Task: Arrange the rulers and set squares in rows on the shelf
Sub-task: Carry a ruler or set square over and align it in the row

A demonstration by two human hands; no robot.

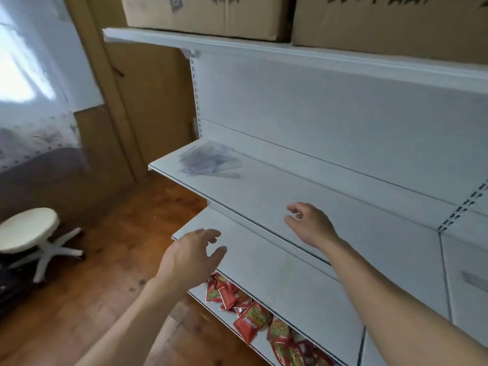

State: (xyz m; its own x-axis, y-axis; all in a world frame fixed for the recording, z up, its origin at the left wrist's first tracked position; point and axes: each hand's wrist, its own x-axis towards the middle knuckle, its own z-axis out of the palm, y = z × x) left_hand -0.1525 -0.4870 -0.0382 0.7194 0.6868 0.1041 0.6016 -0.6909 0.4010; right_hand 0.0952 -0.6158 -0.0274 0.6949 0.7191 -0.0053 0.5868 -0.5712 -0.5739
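Observation:
A loose pile of clear plastic rulers and set squares [210, 161] lies at the far left end of the white middle shelf [277, 191]. My left hand [191, 256] hovers over the shelf below, fingers relaxed and spread, holding nothing. My right hand [309, 223] is raised over the middle shelf, well to the right of the pile, fingers loosely curled and holding nothing. Both hands are apart from the pile.
Cardboard boxes [206, 14] stand on the top shelf [237, 47]. Red snack packets [250, 317] lie on the lowest shelf. A white stool [29, 231] stands on the wooden floor at the left. Another ruler-like item [474, 280] lies in the right shelf bay.

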